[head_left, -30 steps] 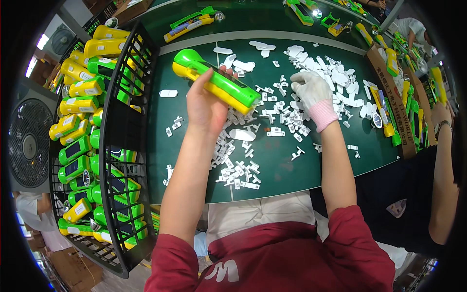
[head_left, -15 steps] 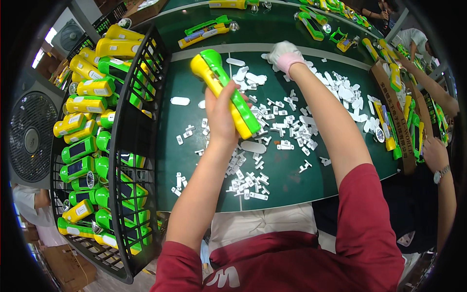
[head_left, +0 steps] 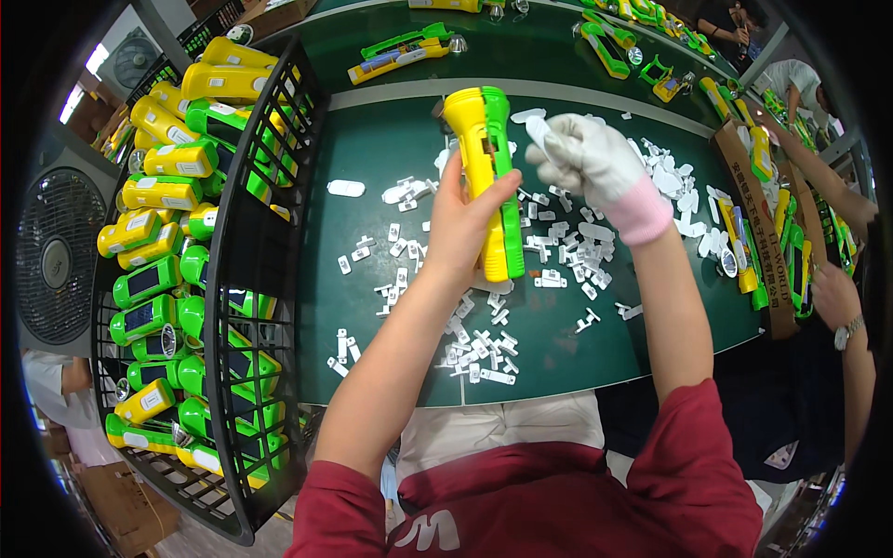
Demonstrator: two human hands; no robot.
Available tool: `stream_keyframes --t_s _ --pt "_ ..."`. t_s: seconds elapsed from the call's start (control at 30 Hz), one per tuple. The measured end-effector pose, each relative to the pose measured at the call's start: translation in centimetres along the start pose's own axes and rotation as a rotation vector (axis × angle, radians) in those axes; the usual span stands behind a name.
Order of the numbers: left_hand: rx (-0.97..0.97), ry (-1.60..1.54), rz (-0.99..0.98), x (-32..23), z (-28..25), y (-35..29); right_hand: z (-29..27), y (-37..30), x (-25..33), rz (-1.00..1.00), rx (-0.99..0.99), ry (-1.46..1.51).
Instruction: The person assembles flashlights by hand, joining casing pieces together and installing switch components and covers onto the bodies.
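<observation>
My left hand (head_left: 458, 212), bare, is wrapped round a yellow and green flashlight (head_left: 473, 119) and holds it nearly upright above the table. A dark opening shows along the seam between its yellow and green halves. To the right of the flashlight is my right hand (head_left: 595, 158), in a white glove with a pink cuff. Its fingers pinch a white oval plastic piece (head_left: 537, 130) close to the flashlight but apart from it. Below both hands lie many small white plastic switch parts (head_left: 479, 353), partly hidden by the flashlight and my left hand.
On my left stands a black plastic crate (head_left: 223, 307) full of finished-looking flashlights. More white oval pieces (head_left: 665, 177) are heaped at the right of the green table (head_left: 558, 358). Opened flashlights (head_left: 400, 60) lie on the far strip. A cardboard box (head_left: 772, 223) and a co-worker's hand (head_left: 835, 293) are at the right.
My right hand has come back from the far white pieces toward the flashlight, now with an oval piece in its fingers. My left hand has moved right and turned the flashlight more upright.
</observation>
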State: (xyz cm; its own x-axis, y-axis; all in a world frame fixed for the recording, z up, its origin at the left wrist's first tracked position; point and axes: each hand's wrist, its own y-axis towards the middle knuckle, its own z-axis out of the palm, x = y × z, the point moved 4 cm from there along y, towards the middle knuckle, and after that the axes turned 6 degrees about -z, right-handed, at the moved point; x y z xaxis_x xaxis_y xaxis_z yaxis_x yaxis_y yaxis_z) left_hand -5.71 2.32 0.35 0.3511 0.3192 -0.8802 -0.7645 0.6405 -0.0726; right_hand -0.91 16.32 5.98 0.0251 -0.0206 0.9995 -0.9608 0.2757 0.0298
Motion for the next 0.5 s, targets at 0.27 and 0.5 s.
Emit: stream_keyframes --t_s 0.27,0.5 --pt "0.216 0.151 -0.207 0.9 1.8 -1.0 0.2 -4.5 1.2 -0.080 -0.109 -0.328" --pt "0.340 0.153 -0.304 1.8 2.4 -1.3 -1.2 -4.4 0.9 -0.510 0.088 -0.599"
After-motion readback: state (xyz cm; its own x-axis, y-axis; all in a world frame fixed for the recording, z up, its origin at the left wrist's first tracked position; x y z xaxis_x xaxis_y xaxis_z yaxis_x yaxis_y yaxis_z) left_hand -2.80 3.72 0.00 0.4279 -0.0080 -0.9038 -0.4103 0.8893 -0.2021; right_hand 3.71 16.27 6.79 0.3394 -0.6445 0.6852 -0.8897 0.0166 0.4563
